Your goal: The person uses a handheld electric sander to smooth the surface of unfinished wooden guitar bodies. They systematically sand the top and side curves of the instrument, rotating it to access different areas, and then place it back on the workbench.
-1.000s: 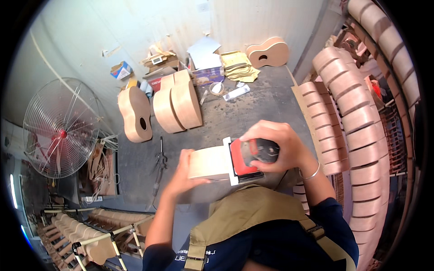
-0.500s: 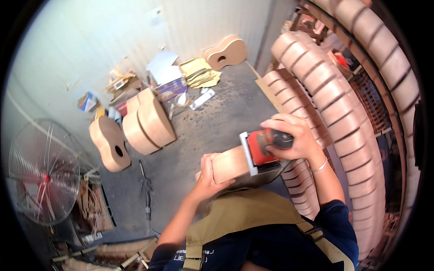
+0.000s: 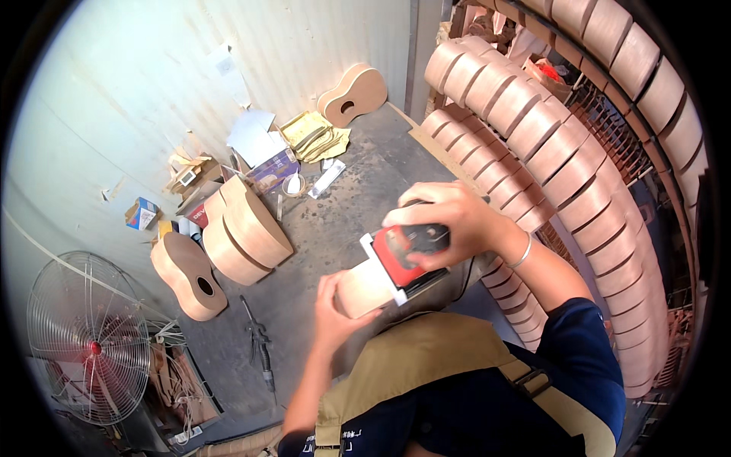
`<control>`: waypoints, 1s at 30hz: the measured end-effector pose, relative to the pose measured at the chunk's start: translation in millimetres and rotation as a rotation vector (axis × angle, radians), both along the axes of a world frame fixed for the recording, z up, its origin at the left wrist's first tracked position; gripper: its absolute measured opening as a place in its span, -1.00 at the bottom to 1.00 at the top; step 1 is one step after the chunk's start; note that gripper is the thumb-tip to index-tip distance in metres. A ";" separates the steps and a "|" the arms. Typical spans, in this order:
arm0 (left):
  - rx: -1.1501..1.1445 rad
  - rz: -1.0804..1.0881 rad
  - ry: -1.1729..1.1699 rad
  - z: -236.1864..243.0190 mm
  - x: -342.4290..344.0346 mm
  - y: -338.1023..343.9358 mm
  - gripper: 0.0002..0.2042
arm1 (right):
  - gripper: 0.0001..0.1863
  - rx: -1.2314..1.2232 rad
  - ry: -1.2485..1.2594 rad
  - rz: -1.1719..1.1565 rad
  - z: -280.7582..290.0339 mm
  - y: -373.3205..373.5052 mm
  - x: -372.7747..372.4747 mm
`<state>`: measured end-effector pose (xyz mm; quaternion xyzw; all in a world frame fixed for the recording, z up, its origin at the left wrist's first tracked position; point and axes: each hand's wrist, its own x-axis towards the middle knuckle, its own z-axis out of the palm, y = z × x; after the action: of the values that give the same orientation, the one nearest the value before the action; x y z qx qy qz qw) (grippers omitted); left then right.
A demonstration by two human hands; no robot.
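Note:
My right hand [image 3: 449, 213] is wrapped round a red and black power sander [image 3: 400, 255]. The sander's flat pad, with a pale edge, lies on the curved side of a bare wooden ukulele-like body [image 3: 359, 288]. My left hand [image 3: 335, 314] grips the other end of that body, thumb on the near side and fingers on the far side. Sander and right hand hide much of the wood. A dark cord runs from near the sander down beside the bench edge.
Several wooden instrument bodies [image 3: 190, 274] stand at the left of the dark bench [image 3: 312, 236], another [image 3: 354, 95] at the back. A blow gun [image 3: 261, 350] lies left. Yellow sandpaper sheets [image 3: 316, 137] lie behind. A fan [image 3: 91, 346] stands left; stacked curved wooden bodies [image 3: 541, 129] line the right.
The sander has slid left along the wooden body, toward my left hand, and covers more of it. My left hand still grips the body. The whole view has shifted slightly.

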<state>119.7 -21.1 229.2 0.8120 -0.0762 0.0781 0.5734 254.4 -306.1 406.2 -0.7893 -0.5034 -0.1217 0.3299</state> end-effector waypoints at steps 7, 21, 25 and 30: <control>-0.118 0.138 -0.022 15.0 6.9 -29.6 -0.28 | -0.45 -0.138 0.004 0.099 18.3 49.5 -11.2; -0.257 0.208 0.112 -34.6 -2.9 -1.7 -0.07 | -0.43 -0.123 0.180 -0.478 -95.0 -136.0 -38.5; 0.342 0.155 0.260 -65.9 -22.5 0.0 -0.06 | -0.41 -0.116 0.197 -0.555 -103.3 -153.8 -61.3; 0.131 0.304 0.224 -44.4 -31.3 5.9 -0.23 | -0.36 -0.052 0.203 -0.564 -83.4 -150.2 -71.3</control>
<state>88.4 -15.2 184.8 0.8533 0.1064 0.0679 0.5058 183.1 -456.3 322.8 -0.9144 -0.2315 -0.1162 0.3112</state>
